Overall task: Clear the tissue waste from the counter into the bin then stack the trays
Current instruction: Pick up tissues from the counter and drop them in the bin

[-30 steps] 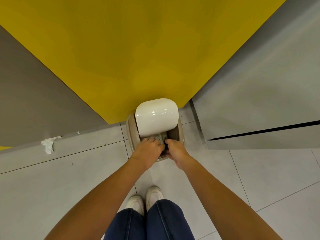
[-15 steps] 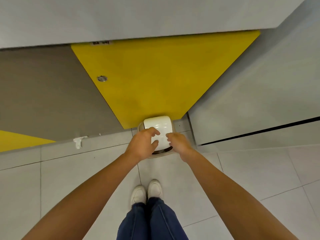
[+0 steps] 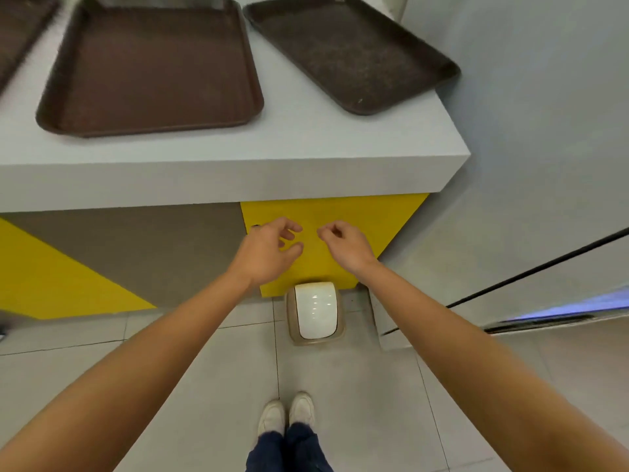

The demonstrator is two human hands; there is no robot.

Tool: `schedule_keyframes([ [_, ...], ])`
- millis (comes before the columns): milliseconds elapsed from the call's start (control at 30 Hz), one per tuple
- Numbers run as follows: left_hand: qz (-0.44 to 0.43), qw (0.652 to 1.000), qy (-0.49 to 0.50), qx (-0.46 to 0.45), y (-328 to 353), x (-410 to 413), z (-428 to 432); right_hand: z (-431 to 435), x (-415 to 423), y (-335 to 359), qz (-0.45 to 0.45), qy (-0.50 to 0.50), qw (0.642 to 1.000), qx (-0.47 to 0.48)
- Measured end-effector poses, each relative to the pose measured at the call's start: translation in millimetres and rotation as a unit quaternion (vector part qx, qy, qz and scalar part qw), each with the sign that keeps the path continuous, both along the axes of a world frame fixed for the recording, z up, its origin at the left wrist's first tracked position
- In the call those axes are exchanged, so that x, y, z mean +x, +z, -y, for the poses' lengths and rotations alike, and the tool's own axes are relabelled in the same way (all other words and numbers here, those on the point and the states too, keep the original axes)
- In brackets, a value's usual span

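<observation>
Two hands have lifted off the bin point(image 3: 315, 315); the left hand point(image 3: 269, 253) and right hand point(image 3: 347, 245) now hang loosely curled, holding nothing. One bin stands on the floor against the desk point(image 3: 306, 144), white lid down. Three brown trays lie unstacked on the desk: left tray point(image 3: 17, 25), cut off by the frame edge, middle tray point(image 3: 153, 66), right tray point(image 3: 350, 49).

On the grey surface point(image 3: 306, 141) three brown trays lie flat, side by side: the left tray point(image 3: 17, 28), the middle tray point(image 3: 149, 63), and the right tray point(image 3: 350, 52), turned, near the corner. On the floor point(image 3: 340, 386) stands the bin point(image 3: 315, 313).
</observation>
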State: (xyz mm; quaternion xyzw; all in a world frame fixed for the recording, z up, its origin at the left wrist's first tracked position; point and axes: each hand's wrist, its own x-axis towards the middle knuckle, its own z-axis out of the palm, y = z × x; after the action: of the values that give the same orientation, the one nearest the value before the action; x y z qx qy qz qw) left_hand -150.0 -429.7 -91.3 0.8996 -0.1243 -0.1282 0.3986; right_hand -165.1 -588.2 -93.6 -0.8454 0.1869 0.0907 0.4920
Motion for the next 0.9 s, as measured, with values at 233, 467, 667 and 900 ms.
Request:
schedule_keyframes([
  [233, 0.066, 0.997, 0.038, -0.019, 68.1, 14.3, -32.1, -14.2, 32.9, 66.6, 0.089, 0.041, 0.995, -0.025],
  [467, 0.135, 0.986, 0.089, -0.050, 114.3, 46.4, -72.6, -54.8, 69.5, 117.2, 0.174, 0.071, 0.982, -0.038],
  [667, 0.174, 0.978, 0.100, -0.058, 145.4, 99.5, -118.2, -104.5, 124.2, 144.6, 0.218, 0.086, 0.971, -0.048],
  [900, 0.195, 0.974, 0.106, -0.039, 169.1, 173.4, -176.9, -156.5, 201.3, 161.7, 0.223, 0.072, 0.971, -0.038],
])
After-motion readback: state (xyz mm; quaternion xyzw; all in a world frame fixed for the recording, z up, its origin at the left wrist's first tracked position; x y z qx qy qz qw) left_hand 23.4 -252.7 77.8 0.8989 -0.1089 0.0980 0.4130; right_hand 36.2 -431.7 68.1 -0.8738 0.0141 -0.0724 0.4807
